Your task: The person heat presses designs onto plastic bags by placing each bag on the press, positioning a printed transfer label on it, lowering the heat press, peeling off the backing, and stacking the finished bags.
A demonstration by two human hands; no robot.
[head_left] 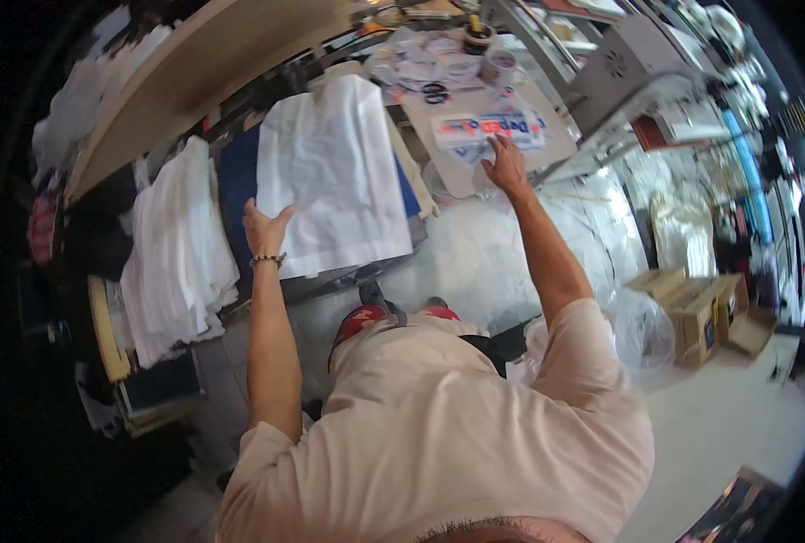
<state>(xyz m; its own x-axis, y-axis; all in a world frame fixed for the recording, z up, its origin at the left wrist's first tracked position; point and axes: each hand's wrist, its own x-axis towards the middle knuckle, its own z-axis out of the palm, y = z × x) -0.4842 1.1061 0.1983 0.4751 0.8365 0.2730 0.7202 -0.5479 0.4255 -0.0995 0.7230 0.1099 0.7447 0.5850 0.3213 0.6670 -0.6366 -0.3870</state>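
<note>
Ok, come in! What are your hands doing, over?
Left hand: open, at left edge of smooth white rectangular cloth. Right hand: at white plastic packet printed blue and red. Nearby: black-handled scissors.

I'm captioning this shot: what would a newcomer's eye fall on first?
Probably the big white cloth left of centre, with the left hand at its left edge. Next, the blue-and-red printed plastic right of centre, by the right hand. Further left hang more white cloths.

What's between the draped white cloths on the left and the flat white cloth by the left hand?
Head view: a dark blue strip of material lies between the draped white cloths and the flat white cloth, the left hand partly over its near end.
</note>
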